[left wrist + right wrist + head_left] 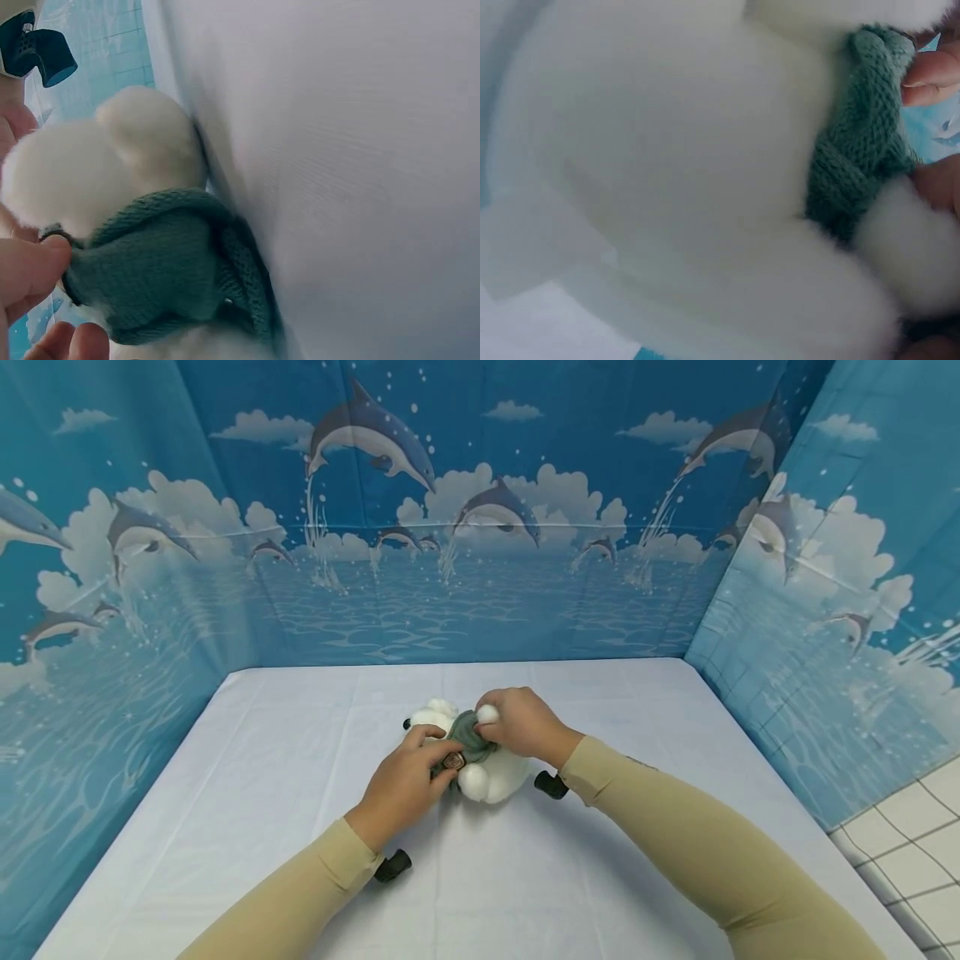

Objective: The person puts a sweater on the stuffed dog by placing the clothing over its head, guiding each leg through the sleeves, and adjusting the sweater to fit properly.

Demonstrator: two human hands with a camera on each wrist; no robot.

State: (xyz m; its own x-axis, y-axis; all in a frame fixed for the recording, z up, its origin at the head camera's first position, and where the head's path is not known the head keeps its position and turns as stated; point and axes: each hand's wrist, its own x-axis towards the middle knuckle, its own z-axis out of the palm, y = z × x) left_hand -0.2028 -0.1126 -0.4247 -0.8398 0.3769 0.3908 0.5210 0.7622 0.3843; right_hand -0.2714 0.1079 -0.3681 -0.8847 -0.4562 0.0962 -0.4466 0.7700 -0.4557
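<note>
A white plush toy [504,778] lies on the white table, its head toward the left and a dark spot on its face. It wears a green knitted sweater [469,735] with a round brown patch [454,762]. My left hand [399,787] pinches the sweater by the patch, thumb at the dark-trimmed edge in the left wrist view. On the far side, my right hand [528,724] grips the toy around a small white limb [487,714] poking out beside the knit. Fluffy body [667,150] fills most of the right wrist view, with a pale tag [540,244] on it.
The white-covered table [300,760] stretches out on all sides of the toy. A blue dolphin-print curtain [480,593] hangs behind and along both sides. Black camera mounts [551,785] sit at both wrists. White floor tiles [915,835] show at the lower right.
</note>
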